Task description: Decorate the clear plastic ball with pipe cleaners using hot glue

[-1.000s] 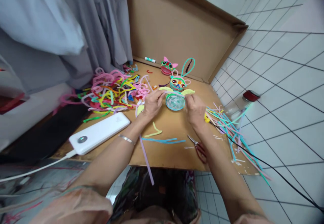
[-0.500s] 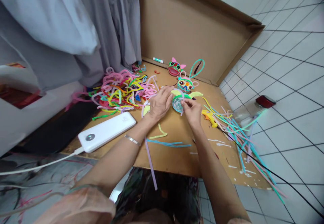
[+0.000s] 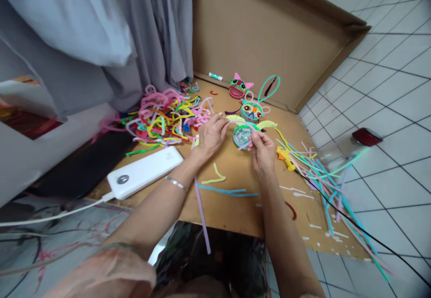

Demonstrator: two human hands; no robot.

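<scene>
One lilac fuzzy strip (image 3: pixel 239 122), slim and slightly bowed, spans the gap between the person's hands. The left hand (image 3: pixel 213 134) pinches it near one end between thumb and fingers; the right hand (image 3: pixel 263 149) grips it farther along, with a short tail showing below the fingertips. Just behind and between them, on the tan flat surface (image 3: pixel 229 212), sits a round, clear-looking disc with a green fuzzy rim (image 3: pixel 240 137), partly hidden by the right hand. A pale yellow leaf-shaped fuzzy piece (image 3: pixel 268 124) lies at its upper right edge.

Beyond the disc rests a round animal face with pink looped ears (image 3: pixel 252 111), and behind that a red-mouthed face with pointed pink ears (image 3: pixel 238 88). Near the right hand lies a yellow glue gun (image 3: pixel 286 159); left of the left hand spreads a tangled heap of multicoloured fuzzy strips (image 3: pixel 164 116).
</scene>
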